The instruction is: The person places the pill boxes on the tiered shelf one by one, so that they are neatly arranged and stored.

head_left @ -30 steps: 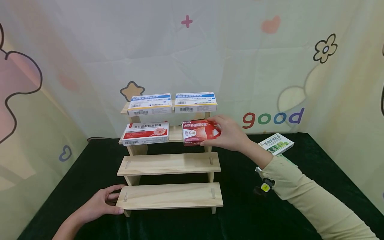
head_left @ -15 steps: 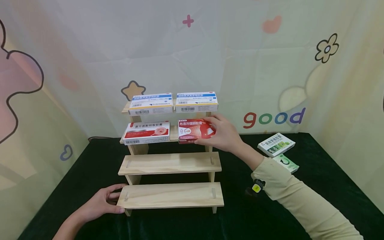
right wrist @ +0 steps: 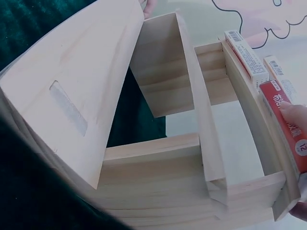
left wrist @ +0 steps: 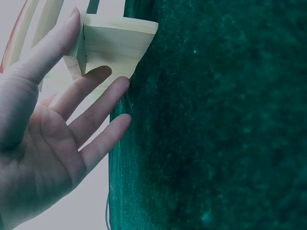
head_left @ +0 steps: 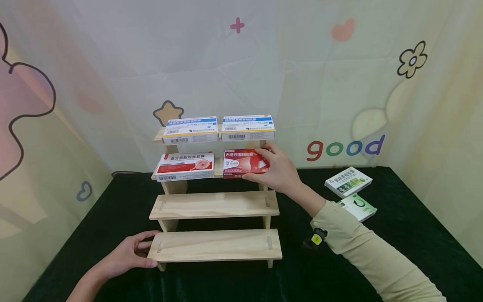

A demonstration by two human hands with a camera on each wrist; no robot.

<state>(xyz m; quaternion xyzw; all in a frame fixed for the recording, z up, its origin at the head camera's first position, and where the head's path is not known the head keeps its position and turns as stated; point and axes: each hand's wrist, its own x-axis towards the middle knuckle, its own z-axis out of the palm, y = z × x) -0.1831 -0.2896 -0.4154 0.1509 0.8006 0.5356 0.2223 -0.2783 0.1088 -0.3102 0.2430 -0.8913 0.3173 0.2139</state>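
Observation:
A stepped wooden display rack stands in the middle, with four... several tiers. My right hand holds a red medicine box by its right end, on the second tier from the top, thumb at the front and fingers behind. In the right wrist view the thumb lies over the red box. Left of it on that tier lies a white-and-red medicine box. My left hand grips the left end of the lowest shelf between thumb and index finger; the other fingers are spread in the left wrist view.
Two white-and-blue medicine boxes lie side by side on the top tier. A white-and-green box and a green box lie on the dark green cloth at right. A printed curtain hangs behind.
My right hand has slid the red box left along its tier, closer to the white-and-red box. The green box has come into view from behind the sleeve. My left hand stays put.

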